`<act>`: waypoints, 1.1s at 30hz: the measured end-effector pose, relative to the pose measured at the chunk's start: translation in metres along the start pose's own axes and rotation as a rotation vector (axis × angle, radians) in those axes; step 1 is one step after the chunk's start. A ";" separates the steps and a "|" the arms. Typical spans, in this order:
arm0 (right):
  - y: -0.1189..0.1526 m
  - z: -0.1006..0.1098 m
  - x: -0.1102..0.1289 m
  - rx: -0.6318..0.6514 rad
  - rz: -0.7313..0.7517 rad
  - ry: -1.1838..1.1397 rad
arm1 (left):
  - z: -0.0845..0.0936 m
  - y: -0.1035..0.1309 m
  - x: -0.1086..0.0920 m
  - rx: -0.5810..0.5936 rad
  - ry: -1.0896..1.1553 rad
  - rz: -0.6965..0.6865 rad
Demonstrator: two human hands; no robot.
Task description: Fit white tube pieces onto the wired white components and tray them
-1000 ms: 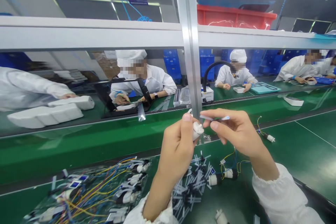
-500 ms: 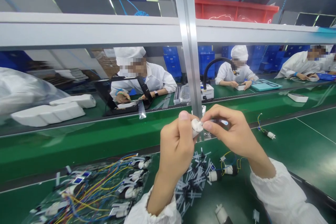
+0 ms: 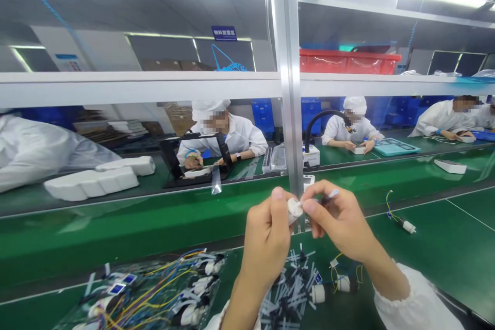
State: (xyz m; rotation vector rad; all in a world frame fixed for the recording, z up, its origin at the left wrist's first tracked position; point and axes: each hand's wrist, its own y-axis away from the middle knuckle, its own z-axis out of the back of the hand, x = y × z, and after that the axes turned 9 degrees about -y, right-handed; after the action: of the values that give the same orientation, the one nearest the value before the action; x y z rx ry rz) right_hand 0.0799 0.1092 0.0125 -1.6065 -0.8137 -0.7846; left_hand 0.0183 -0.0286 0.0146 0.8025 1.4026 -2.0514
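Note:
My left hand [image 3: 268, 237] is closed around a small mini pump with a white, round end [image 3: 295, 208], held up above the bench. Thumb and forefinger of my right hand [image 3: 344, 221] pinch a short translucent tube [image 3: 331, 195] close against the pump's white end. Its tip is hidden by my fingers, so I cannot tell how far it is on. Below my hands lies a pile of short clear tubes with black fittings [image 3: 288, 289]. Beside that pile are white-and-black pumps [image 3: 319, 294] with thin yellow wires.
At left, a plastic bag [image 3: 154, 289] bears several wired pumps. One more wired pump [image 3: 408, 226] lies at right on the green bench [image 3: 456, 258]. A metal post [image 3: 291, 87] rises just beyond my hands. Several co-workers in white [image 3: 247, 136] sit across the line.
The view has tilted up, so everything sits lower in the picture. Both hands stay together at the pump, and my right hand's lower fingers have spread downward slightly.

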 end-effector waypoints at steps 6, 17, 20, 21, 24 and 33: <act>0.003 -0.001 0.003 -0.016 0.026 0.047 | 0.001 0.000 -0.004 0.032 0.003 0.037; 0.002 -0.003 -0.007 -0.146 0.276 0.268 | -0.008 0.000 0.006 0.135 -0.013 0.069; 0.002 -0.003 -0.010 -0.146 0.330 0.355 | -0.004 -0.002 0.009 0.187 0.002 0.100; 0.001 -0.003 -0.010 -0.142 0.353 0.392 | -0.003 -0.003 0.010 0.208 -0.002 0.112; 0.001 -0.005 -0.013 -0.128 0.420 0.473 | 0.002 -0.005 0.011 0.252 -0.052 0.133; 0.003 -0.008 -0.016 -0.091 0.498 0.519 | 0.015 -0.007 0.008 0.278 -0.204 0.062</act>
State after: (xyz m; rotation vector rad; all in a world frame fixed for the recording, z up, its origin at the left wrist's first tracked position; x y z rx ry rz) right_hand 0.0731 0.0992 -0.0015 -1.4956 -0.0022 -0.8227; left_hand 0.0057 -0.0415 0.0177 0.7121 0.9844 -2.2383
